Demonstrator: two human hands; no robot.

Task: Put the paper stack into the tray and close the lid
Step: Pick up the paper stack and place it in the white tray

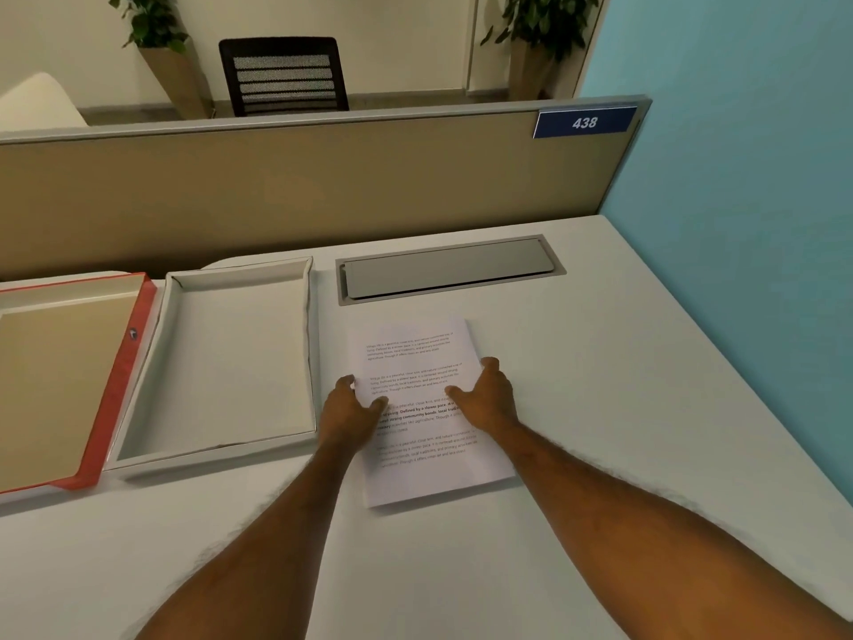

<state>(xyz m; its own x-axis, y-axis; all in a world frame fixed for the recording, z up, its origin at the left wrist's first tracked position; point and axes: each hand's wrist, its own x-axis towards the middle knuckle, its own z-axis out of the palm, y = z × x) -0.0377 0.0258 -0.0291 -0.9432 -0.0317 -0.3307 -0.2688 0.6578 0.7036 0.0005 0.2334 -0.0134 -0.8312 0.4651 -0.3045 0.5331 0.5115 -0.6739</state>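
A white paper stack [415, 358] with printed text lies on the desk, right of an empty white tray [240, 362]. The tray's red-edged lid [115, 385] lies open to its left, its tan inside facing up. My left hand [351, 408] grips the stack's left edge, thumb on top. On the right edge, my right hand [484, 399] holds the stack in the same way. The stack rests flat on the desk.
A grey cable flap [447, 270] is set into the white desk [623, 408] just beyond the paper. A beige partition [323, 187] closes the desk's far side, and a blue wall [738, 224] stands on the right.
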